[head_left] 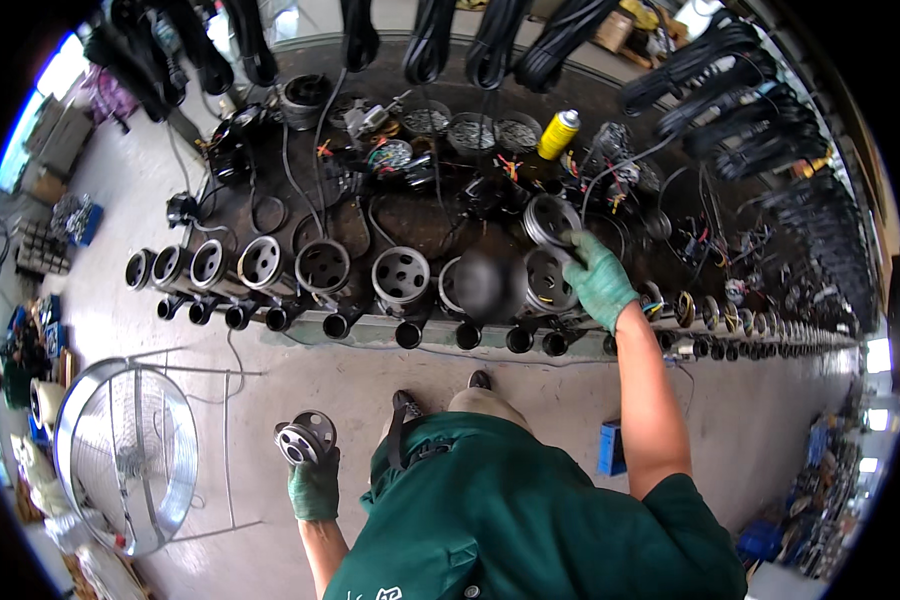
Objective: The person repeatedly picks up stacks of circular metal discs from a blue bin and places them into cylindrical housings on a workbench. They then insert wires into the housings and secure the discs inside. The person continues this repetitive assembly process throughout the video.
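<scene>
Metal cap point(548, 220): round, grey, ribbed; outstretched right hand point(600, 282) pinches its edge; left hand point(315, 490), held aside, grips 2 perforated discs point(298, 443).

Perforated discs point(302, 438), seven o'clock: smooth metal. Aerosol can point(558, 136), one o'clock: smooth, glossy. Fan guard point(130, 460), eight o'clock: shiny metal wire.

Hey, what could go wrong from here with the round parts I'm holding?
The holed discs in your left hand could slip and might hit the floor below. The round metal part in your right hand could knock the holed cylinder beside it. The cable near that part might snag it.
</scene>
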